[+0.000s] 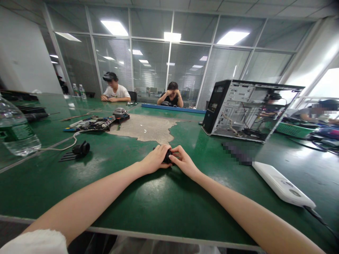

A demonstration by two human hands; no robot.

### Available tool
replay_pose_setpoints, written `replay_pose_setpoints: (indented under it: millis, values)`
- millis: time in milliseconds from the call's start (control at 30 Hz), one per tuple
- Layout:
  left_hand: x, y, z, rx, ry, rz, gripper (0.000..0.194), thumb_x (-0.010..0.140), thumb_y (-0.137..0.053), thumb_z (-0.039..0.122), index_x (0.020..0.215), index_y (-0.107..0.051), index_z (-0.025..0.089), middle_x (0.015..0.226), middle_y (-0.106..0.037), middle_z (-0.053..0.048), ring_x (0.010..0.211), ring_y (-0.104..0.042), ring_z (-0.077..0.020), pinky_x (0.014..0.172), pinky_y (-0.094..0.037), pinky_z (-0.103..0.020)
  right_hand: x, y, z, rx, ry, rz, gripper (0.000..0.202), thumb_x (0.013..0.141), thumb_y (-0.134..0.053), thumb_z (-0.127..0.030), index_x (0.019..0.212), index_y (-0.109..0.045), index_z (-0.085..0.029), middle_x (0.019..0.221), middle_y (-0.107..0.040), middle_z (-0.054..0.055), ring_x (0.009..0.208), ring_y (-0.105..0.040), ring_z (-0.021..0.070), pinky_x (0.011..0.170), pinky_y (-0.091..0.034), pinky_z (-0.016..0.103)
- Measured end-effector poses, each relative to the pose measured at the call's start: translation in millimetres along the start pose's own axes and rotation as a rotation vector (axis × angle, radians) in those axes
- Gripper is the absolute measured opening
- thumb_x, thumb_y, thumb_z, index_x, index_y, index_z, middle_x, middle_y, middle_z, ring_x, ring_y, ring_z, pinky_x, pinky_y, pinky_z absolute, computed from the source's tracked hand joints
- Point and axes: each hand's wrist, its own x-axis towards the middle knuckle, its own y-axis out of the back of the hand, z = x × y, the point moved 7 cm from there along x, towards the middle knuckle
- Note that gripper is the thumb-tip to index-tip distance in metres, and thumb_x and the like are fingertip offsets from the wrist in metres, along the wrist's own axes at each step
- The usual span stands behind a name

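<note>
A small black part (167, 157) sits between my two hands over the green table (159, 208), in the middle of the view. My left hand (156, 158) wraps round it from the left, its fingers over the top. From the right, my right hand (182, 160) pinches its side with thumb and fingertips. Much of the part is hidden by the fingers. To the left lies another black piece (81, 150) with several thin prongs.
A circuit board (92, 123) and cable lie back left, beside a plastic bottle (18, 128). An open computer case (219, 106) stands back right; a white power bank (283, 183) lies right. Two people (116, 91) (172, 95) sit across the table.
</note>
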Motion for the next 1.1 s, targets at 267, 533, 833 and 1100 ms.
replay_pose_setpoints:
  millis: [267, 533, 833, 1100]
  values:
    - [0, 1.9, 1, -0.002, -0.007, -0.001, 0.05, 0.068, -0.061, 0.034, 0.108, -0.035, 0.017, 0.105, -0.046, -0.009, 0.092, -0.046, -0.0229, 0.079, -0.041, -0.038, 1, 0, 5, -0.006, -0.038, -0.011, 0.024, 0.073, -0.053, -0.033, 0.092, -0.046, -0.02, 0.09, -0.052, 0.002, 0.083, -0.054, 0.0145, 0.066, -0.048, 0.027]
    - [0, 1.9, 1, -0.029, 0.0, 0.003, 0.055, 0.068, -0.061, 0.035, 0.112, -0.033, 0.018, 0.108, -0.045, -0.01, 0.097, -0.045, -0.0242, 0.081, -0.04, -0.041, -1, 0, -4, -0.001, 0.005, 0.004, 0.017, 0.075, -0.051, -0.032, 0.087, -0.045, -0.022, 0.089, -0.051, 0.001, 0.081, -0.053, 0.013, 0.064, -0.047, 0.025]
    - [0, 2.6, 1, -0.033, -0.004, 0.0, 0.053, 0.067, -0.062, 0.033, 0.11, -0.035, 0.018, 0.107, -0.046, -0.009, 0.096, -0.046, -0.0234, 0.08, -0.04, -0.04, 1, 1, 6, -0.03, -0.028, -0.003, 0.023, 0.075, -0.051, -0.031, 0.094, -0.045, -0.021, 0.093, -0.051, 0.003, 0.082, -0.054, 0.014, 0.065, -0.048, 0.027]
    - [0, 2.0, 2, -0.014, -0.005, -0.002, 0.051, 0.068, -0.061, 0.033, 0.109, -0.035, 0.017, 0.108, -0.045, -0.009, 0.094, -0.046, -0.0232, 0.08, -0.04, -0.04, -2, 0, -5, -0.027, 0.026, 0.005, 0.014, 0.075, -0.05, -0.031, 0.085, -0.045, -0.021, 0.089, -0.05, 0.001, 0.087, -0.053, 0.0145, 0.066, -0.048, 0.026]
